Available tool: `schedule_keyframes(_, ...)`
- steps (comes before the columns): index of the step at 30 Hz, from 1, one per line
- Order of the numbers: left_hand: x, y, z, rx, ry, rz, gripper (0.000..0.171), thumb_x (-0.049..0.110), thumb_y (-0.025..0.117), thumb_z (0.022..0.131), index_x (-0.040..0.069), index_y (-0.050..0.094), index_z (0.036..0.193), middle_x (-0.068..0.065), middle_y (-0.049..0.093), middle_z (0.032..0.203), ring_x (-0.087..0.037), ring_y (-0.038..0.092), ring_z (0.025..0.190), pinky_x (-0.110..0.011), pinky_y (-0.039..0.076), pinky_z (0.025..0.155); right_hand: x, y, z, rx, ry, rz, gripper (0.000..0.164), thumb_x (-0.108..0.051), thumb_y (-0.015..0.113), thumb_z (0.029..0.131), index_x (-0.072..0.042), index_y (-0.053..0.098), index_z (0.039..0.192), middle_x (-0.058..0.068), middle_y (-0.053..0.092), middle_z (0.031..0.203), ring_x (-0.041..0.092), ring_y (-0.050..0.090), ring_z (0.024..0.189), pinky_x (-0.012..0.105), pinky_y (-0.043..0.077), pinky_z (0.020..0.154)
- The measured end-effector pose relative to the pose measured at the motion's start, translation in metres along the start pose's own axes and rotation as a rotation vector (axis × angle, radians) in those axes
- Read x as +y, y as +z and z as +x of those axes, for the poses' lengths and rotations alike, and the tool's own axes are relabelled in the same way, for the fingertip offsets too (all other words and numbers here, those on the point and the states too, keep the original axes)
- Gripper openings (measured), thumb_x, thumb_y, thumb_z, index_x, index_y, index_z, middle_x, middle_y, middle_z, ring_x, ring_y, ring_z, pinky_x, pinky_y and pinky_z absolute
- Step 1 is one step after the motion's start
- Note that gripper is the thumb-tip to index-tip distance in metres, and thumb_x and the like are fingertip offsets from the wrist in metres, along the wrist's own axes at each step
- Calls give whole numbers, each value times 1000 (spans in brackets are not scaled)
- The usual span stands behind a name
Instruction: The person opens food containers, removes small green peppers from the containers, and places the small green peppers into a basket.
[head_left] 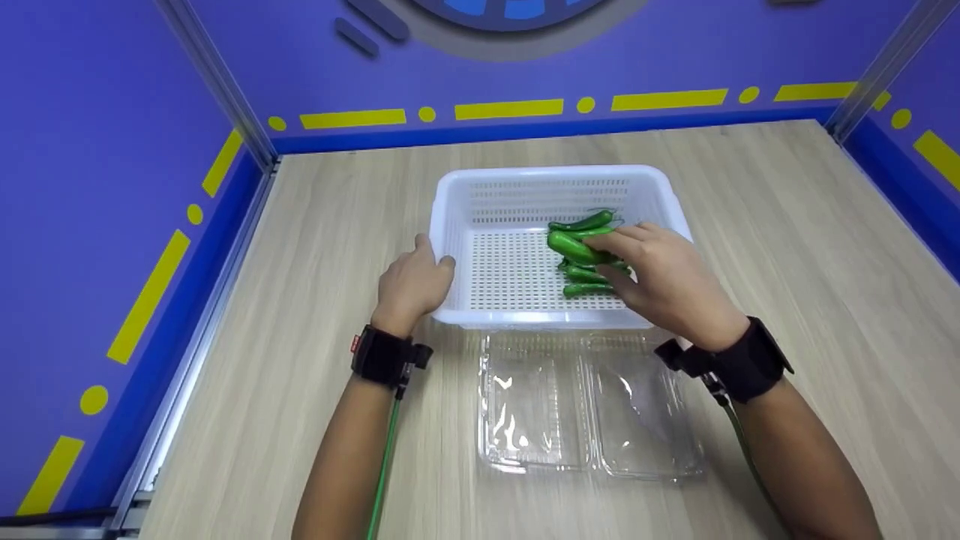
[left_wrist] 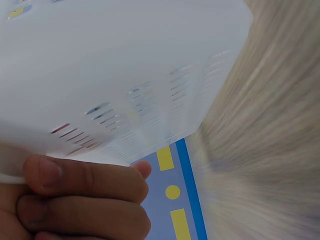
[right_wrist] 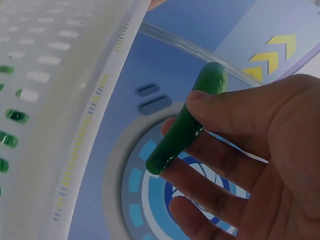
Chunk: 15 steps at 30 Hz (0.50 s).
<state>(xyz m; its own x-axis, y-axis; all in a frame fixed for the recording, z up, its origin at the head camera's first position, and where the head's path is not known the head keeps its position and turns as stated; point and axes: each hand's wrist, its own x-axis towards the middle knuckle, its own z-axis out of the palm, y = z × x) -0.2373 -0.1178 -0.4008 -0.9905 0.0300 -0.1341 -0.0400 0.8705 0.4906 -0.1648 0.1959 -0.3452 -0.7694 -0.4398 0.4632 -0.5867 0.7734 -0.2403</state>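
Observation:
A white slotted plastic basket (head_left: 495, 319) stands on the table, with several glossy green peppers (head_left: 587, 289) lying at the right of its floor. My left hand (head_left: 414, 285) grips the basket's left rim; in the left wrist view its curled fingers (left_wrist: 90, 180) sit against the rim, beside the outer wall. Over the basket's right side, my right hand (head_left: 664, 277) pinches one plump green pepper (head_left: 574, 247) between thumb and fingers. The right wrist view shows that pepper (right_wrist: 182, 127) held up above the rim, tilted, with its blunt end pointing down.
In front of the basket lies a clear plastic clamshell box (head_left: 589, 420), opened flat into two halves. Blue panels (head_left: 480, 82) with yellow marks wall in the back and sides of the wooden table (head_left: 330, 247). A green cable (head_left: 386, 457) runs along each forearm.

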Motion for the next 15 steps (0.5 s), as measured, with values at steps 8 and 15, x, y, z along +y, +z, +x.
schedule_keyframes(8, -1, 0, 1, 1, -1, -8, 57, 43, 40, 102, 1, 41, 142, -21, 68, 107, -33, 67, 88, -50, 52, 74, 13, 1, 1, -32, 44, -3, 34, -1, 76, 86, -6, 73, 120, 11, 74, 106, 32, 64, 93, 48, 50, 81)
schedule_keyframes(15, 0, 0, 0, 0, 5, -7, 57, 42, 41, 102, 0, 42, 141, -22, 69, 106, -34, 67, 87, -50, 52, 74, 28, 7, -1, -69, 75, -32, 27, -4, 77, 85, -9, 74, 111, 7, 75, 101, 32, 66, 90, 49, 50, 80)
